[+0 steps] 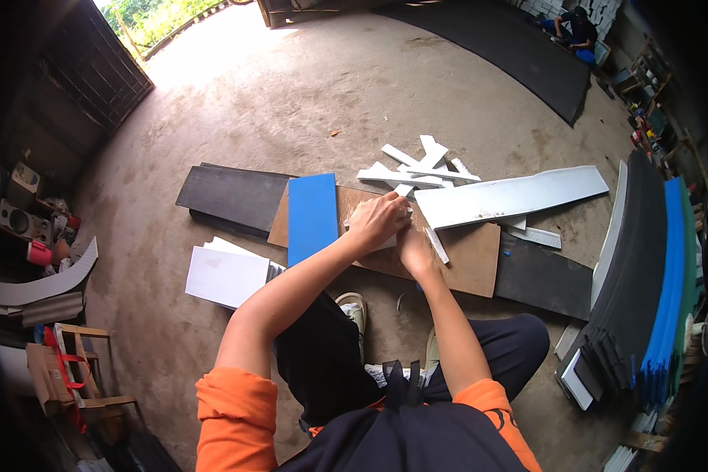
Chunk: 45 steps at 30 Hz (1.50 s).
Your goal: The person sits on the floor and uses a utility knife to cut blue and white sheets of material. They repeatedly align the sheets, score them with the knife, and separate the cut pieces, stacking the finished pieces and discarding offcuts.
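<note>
A person crouches on a concrete floor (307, 102), seen from above, both forearms reaching forward. The left hand (376, 222) is closed down over a small white foam piece (363, 211), pinning it flat on a brown board (464, 256). The right hand (414, 250) sits just beside it, curled shut; what it grips is hidden.

The white piece looks light, stiff and easily dented or snapped, so it probably handles best held flat, with fingers near its edges.

A blue panel (312, 216) lies touching the board's left part. A black sheet (232, 197) sits behind that, white sheets (226, 275) nearer the left knee. Beyond the hands lies a heap of white offcuts (417, 173) and a long white strip (511, 197), crowding the board's far edge. Stacked black, blue and green sheets (645, 291) stand at the right. Another person (576, 27) sits far off.
</note>
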Each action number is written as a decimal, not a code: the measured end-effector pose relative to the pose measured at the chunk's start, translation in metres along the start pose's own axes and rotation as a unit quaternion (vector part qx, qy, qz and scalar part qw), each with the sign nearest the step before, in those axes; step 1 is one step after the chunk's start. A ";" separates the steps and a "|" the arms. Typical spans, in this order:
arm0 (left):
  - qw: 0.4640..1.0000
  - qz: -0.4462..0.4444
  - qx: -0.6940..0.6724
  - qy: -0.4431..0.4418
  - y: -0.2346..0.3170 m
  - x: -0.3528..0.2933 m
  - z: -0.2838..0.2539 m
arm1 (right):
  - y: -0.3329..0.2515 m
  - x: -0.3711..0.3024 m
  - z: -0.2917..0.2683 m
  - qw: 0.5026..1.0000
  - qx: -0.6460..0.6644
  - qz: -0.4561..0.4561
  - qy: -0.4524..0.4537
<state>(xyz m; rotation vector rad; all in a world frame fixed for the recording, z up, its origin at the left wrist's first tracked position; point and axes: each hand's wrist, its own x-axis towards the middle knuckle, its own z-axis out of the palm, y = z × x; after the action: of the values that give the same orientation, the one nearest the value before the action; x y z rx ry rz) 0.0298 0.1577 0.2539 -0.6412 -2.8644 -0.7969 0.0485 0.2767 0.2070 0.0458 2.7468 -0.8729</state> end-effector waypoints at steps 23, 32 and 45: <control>0.997 0.019 0.022 -0.069 -0.003 0.013 0.013 | 0.057 -0.002 0.054 0.995 -0.030 -0.034 -0.084; 0.999 0.035 0.011 -0.038 -0.012 0.017 0.001 | 0.070 0.016 0.089 0.998 0.033 0.013 -0.044; 0.995 -0.002 0.093 -0.034 -0.028 0.025 -0.003 | 0.041 0.018 0.060 0.991 -0.064 0.032 -0.117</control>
<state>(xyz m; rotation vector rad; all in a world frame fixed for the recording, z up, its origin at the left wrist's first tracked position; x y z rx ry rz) -0.0044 0.1441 0.2483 -0.6519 -2.9547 -0.5101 0.0500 0.2749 0.1321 0.0074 2.5595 -0.6399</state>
